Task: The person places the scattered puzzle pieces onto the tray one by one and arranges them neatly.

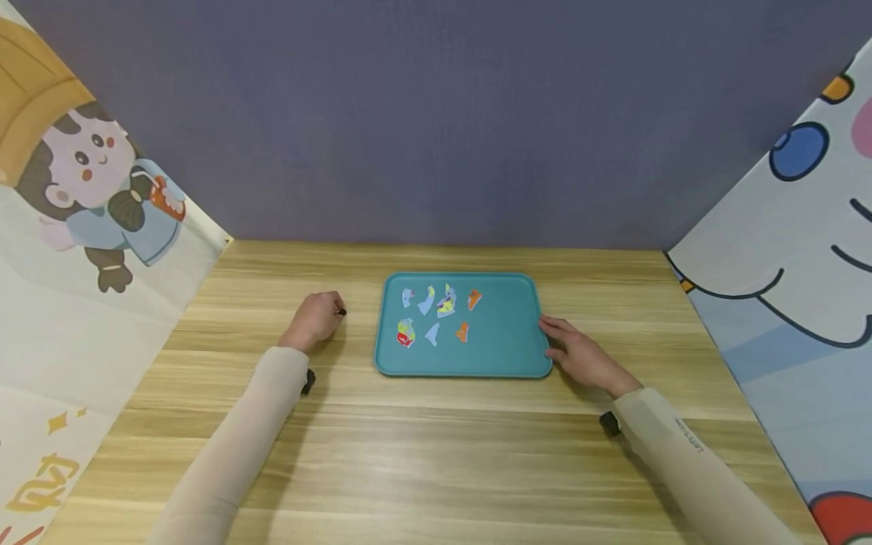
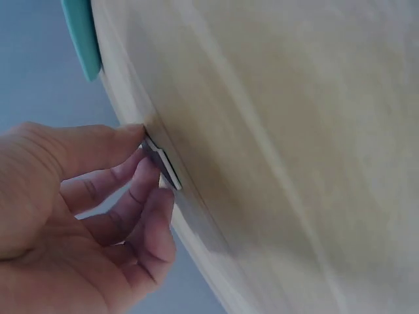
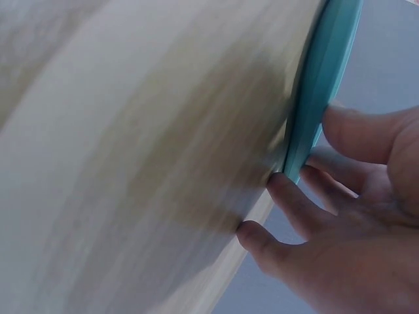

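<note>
My left hand [image 1: 319,316] is over the table left of the tray. Its thumb and fingers pinch a thin flat piece [image 2: 163,163], dark on the face with a pale edge, close to the wood in the left wrist view. The teal tray [image 1: 504,333] lies flat on the table. Irregular puzzle-like pieces sit on its left and middle part, among them a red and yellow one [image 1: 405,334], pale blue ones and an orange one [image 1: 474,300]. With relaxed, spread fingers, my right hand [image 1: 582,354] touches the tray's right edge.
The wooden table [image 1: 436,454] extends around the tray. Behind it rises a grey-blue panel [image 1: 436,136]. Printed cartoon panels flank both sides, a child figure [image 1: 102,182] on the left one.
</note>
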The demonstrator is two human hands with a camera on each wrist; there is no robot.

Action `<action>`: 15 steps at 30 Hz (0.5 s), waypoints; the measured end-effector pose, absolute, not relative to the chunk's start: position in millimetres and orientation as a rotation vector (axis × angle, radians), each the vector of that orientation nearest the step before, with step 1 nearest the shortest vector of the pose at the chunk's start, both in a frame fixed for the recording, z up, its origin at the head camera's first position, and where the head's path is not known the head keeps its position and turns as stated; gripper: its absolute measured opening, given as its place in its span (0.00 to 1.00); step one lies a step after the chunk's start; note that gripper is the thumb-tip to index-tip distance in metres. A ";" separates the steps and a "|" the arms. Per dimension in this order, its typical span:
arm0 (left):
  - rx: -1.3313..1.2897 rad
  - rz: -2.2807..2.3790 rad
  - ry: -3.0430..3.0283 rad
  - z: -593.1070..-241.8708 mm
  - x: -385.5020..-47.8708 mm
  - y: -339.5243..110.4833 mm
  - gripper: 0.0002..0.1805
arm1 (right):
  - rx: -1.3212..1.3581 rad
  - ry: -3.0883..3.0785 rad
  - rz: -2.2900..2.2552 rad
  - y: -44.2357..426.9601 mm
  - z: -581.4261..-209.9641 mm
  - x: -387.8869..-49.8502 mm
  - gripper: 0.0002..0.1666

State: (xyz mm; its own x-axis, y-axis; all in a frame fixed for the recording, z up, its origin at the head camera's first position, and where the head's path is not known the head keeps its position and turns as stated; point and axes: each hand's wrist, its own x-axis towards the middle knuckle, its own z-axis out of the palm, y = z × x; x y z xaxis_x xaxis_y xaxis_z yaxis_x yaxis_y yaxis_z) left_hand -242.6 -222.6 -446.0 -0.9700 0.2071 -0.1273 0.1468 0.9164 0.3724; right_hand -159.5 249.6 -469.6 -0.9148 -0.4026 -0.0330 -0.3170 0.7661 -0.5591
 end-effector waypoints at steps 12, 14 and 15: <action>0.165 0.658 2.813 -443.3 -246.0 -204.7 0.18 | -0.566 2.801 -0.852 248.8 -469.2 -159.1 0.33; 0.163 0.665 2.796 -442.1 -246.5 -203.9 0.19 | -0.567 2.802 -0.854 248.9 -469.4 -159.1 0.33; 0.164 0.662 2.797 -441.0 -246.2 -204.0 0.19 | -0.568 2.803 -0.855 248.9 -469.5 -159.2 0.33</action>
State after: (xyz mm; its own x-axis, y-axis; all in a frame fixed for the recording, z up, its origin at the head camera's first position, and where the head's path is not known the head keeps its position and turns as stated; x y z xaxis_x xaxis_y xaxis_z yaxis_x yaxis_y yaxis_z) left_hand -246.2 -204.0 -441.0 -0.9594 0.1682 -0.2262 0.0490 0.8899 0.4536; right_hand -159.2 248.9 -469.5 -0.9157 -0.4000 -0.0382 -0.3105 0.7647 -0.5646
